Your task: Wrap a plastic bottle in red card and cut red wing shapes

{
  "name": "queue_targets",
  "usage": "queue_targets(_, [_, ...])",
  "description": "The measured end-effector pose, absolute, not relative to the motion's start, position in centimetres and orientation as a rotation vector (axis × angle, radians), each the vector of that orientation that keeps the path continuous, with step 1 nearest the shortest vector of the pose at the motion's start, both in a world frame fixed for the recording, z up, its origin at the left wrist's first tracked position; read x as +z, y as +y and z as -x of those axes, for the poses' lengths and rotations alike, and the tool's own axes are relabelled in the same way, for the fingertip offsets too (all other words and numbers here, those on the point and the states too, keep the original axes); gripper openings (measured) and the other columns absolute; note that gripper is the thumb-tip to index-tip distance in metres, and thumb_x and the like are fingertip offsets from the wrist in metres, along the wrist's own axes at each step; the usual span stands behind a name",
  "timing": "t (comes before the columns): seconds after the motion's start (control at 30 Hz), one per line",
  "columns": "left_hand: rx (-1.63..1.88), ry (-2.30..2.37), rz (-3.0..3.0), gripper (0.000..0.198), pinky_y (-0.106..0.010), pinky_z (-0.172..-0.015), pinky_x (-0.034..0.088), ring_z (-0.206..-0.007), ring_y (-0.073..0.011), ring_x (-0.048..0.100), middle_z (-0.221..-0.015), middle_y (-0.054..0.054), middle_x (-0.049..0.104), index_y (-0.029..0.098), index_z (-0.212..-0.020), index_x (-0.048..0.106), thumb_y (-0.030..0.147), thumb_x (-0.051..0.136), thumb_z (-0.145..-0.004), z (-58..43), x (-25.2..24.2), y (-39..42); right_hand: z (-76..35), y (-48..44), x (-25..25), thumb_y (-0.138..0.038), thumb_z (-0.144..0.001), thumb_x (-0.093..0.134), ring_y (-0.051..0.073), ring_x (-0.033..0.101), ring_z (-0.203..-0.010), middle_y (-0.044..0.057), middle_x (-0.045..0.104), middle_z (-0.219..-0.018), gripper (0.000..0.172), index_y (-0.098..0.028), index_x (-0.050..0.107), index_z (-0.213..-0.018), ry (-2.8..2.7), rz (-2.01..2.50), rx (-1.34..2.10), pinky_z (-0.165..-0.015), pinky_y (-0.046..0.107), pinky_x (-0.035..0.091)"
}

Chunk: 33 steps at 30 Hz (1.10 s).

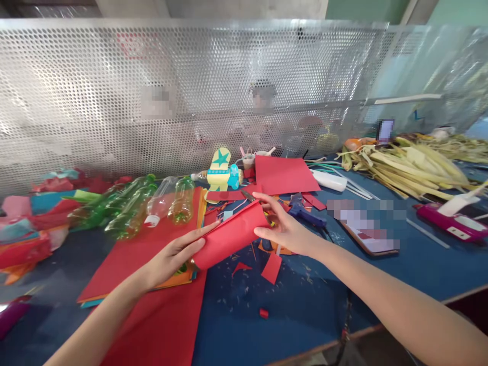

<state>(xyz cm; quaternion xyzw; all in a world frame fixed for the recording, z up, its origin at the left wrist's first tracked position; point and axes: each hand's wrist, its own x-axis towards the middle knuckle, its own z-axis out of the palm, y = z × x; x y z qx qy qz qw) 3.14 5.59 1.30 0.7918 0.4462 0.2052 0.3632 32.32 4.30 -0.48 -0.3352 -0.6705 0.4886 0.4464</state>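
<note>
Both my hands hold a roll of red paper point(232, 235) tilted above the blue table, its right end higher. My left hand point(173, 258) has its fingers along the roll's lower left end. My right hand point(287, 229) grips the upper right end between thumb and fingers. Whether something lies inside the roll cannot be made out. Below it are red paper scraps point(272, 268), and a blue glue gun point(308, 212) lies just beyond my right hand. Under my left forearm is a stack of coloured sheets with a red sheet point(125, 259) on top.
Green plastic bottles point(133, 208) lie at left beside crumpled coloured paper point(53, 213). A bottle aeroplane with yellow wings point(219, 178) and a red sheet point(285, 174) are behind. At right are a phone point(368, 234), a magenta tool point(453, 222) and dried husks point(415, 165). A perforated metal screen point(213, 101) stands behind.
</note>
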Motion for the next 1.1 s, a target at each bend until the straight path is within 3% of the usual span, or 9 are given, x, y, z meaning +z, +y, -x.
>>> queue_targets(0.2, [0.444,1.097,-2.072,0.052,-0.036,-0.112,0.032,-0.135,-0.0255,0.041,-0.146,0.004,0.046,0.034,-0.136,0.051,0.057,0.042,-0.090,-3.8,1.8,5.1,-32.4,4.1,-0.3,-0.038,-0.085,0.063,0.018,0.060,-0.095,0.004,0.051,-0.119,0.038,-0.031,0.047,-0.118,-1.680,0.845,1.190,-0.079,0.034,0.055])
queue_targets(0.3, [0.421,1.113,-2.113,0.051,-0.036,-0.112,0.031,-0.134,-0.0242,0.043,-0.145,0.002,0.048,0.030,-0.135,0.053,0.054,0.041,-0.091,-4.2,1.9,5.0,-32.3,4.2,-0.3,-0.037,-0.086,0.060,0.020,0.059,-0.100,0.005,0.054,-0.116,0.024,-0.027,0.053,-0.107,-1.744,0.900,1.118,-0.082,0.035,0.053])
queue_targets(0.43, [0.435,1.111,-2.174,0.046,-0.040,-0.112,0.032,-0.133,-0.0241,0.045,-0.142,0.002,0.052,0.031,-0.133,0.054,0.049,0.041,-0.092,-4.2,1.7,5.2,-32.3,4.3,-0.4,-0.033,-0.087,0.058,0.024,0.053,-0.116,0.005,0.057,-0.122,0.025,-0.028,0.056,-0.111,-1.810,0.928,0.995,-0.098,0.041,0.044])
queue_targets(0.63, [0.464,1.051,-2.221,0.041,-0.040,-0.113,0.031,-0.136,-0.0215,0.041,-0.143,0.003,0.051,0.034,-0.133,0.053,0.043,0.041,-0.095,-4.2,1.5,4.9,-32.3,4.3,-0.8,-0.034,-0.085,0.060,0.025,0.051,-0.119,0.004,0.059,-0.116,0.012,-0.028,0.062,-0.095,-1.773,0.907,0.980,-0.105,0.045,0.035])
queue_targets(0.83, [0.476,0.961,-2.283,0.039,-0.041,-0.113,0.032,-0.138,-0.0195,0.036,-0.144,0.004,0.051,0.038,-0.135,0.050,0.038,0.038,-0.097,-4.3,0.7,5.0,-32.2,4.3,-0.9,-0.032,-0.080,0.063,0.026,0.051,-0.119,0.005,0.058,-0.117,0.006,-0.027,0.062,-0.083,-1.703,0.949,1.043,-0.102,0.046,0.036])
queue_targets(1.1, [0.516,1.152,-2.406,0.040,-0.033,-0.103,0.043,-0.121,-0.0191,0.053,-0.127,-0.004,0.058,0.035,-0.136,0.049,0.037,0.034,-0.099,-5.1,0.6,4.6,-32.2,4.6,-0.7,-0.037,-0.082,0.058,0.024,0.059,-0.101,0.004,0.063,-0.108,0.014,-0.025,0.061,-0.090,-1.720,1.102,1.085,-0.091,0.041,0.045])
